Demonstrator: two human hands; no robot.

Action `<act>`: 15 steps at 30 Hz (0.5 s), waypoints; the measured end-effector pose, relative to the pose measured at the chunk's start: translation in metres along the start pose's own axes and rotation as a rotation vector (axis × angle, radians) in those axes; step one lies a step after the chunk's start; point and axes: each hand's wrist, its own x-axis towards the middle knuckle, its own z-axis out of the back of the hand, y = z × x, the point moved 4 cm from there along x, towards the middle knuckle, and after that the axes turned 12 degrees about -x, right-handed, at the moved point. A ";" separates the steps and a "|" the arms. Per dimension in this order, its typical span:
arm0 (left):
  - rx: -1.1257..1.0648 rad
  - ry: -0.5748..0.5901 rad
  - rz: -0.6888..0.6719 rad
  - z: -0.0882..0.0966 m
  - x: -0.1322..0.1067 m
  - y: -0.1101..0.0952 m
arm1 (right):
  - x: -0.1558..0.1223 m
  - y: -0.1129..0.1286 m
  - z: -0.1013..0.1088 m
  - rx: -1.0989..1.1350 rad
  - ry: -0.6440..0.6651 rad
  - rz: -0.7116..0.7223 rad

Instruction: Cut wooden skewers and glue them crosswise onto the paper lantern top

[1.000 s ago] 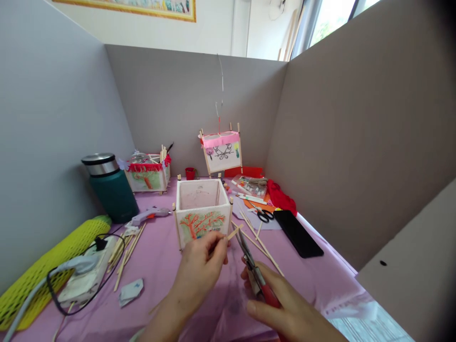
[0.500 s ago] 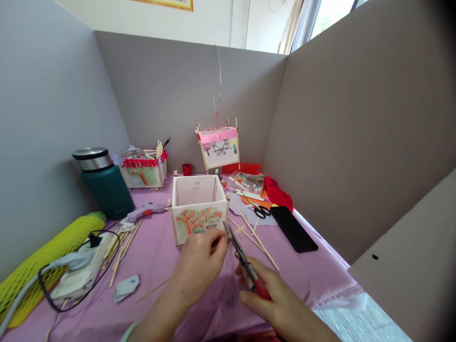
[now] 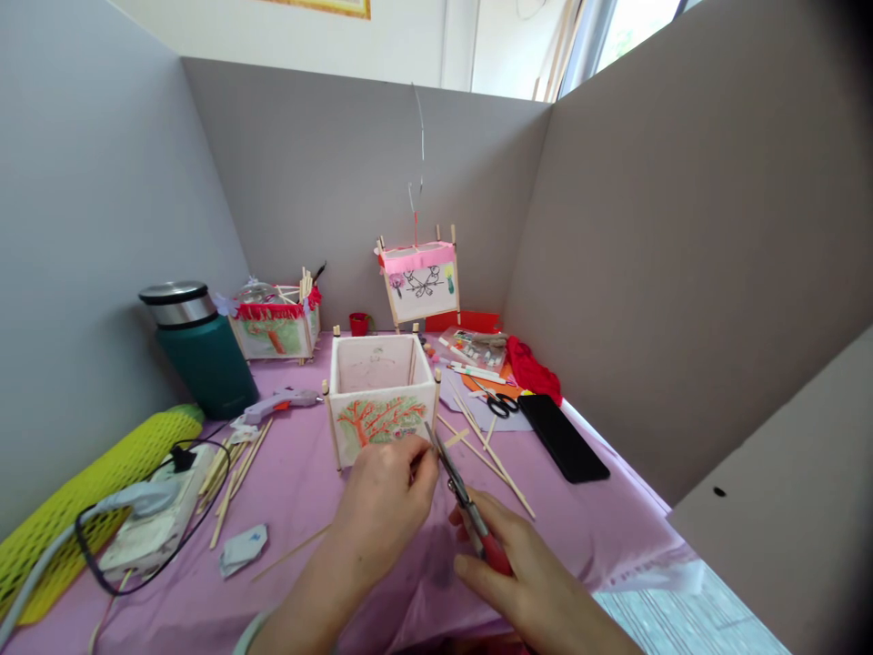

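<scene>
The red-handled cutters [image 3: 469,513] are held over the pink cloth [image 3: 573,532] in the right hand [image 3: 511,553], the fingers wrapped round the handles. Their long axis is laid slantwise: the blade tips are pointed forward and to the left, towards the near right corner of the white box [image 3: 382,398], and the handles are directed back into the palm. The blades appear slightly parted, close beside the fingertips of the left hand [image 3: 386,496]. There, thumb and forefinger are pressed together; the wooden strip [image 3: 459,438] is seen in line with them beyond the blades and seems to be pinched, though the contact is hidden. The strip is pointed forward and to the right, across the line of the blades.

The white box is set upright and open-topped, with a reddish tree drawn on its front and faint marks visible on an inner wall. Behind and to the left, pale sticks [image 3: 306,287] are stood in the fringed box [image 3: 271,337]. Small pieces, too small to identify, are held in the clear plastic case [image 3: 469,349].

Compared with one second ago, the blades are brought nearer to the left fingertips, and less strip is exposed between them. The whole scene is also shifted slightly by the camera's movement.
</scene>
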 end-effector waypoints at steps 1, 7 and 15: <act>0.004 0.000 -0.001 0.000 0.000 0.000 | 0.000 -0.001 0.000 -0.007 -0.009 -0.002; 0.013 -0.010 -0.009 0.000 0.000 -0.001 | 0.001 -0.001 -0.002 -0.020 -0.018 0.001; 0.041 0.006 -0.008 0.000 0.001 0.000 | 0.002 0.001 -0.003 -0.022 -0.038 0.016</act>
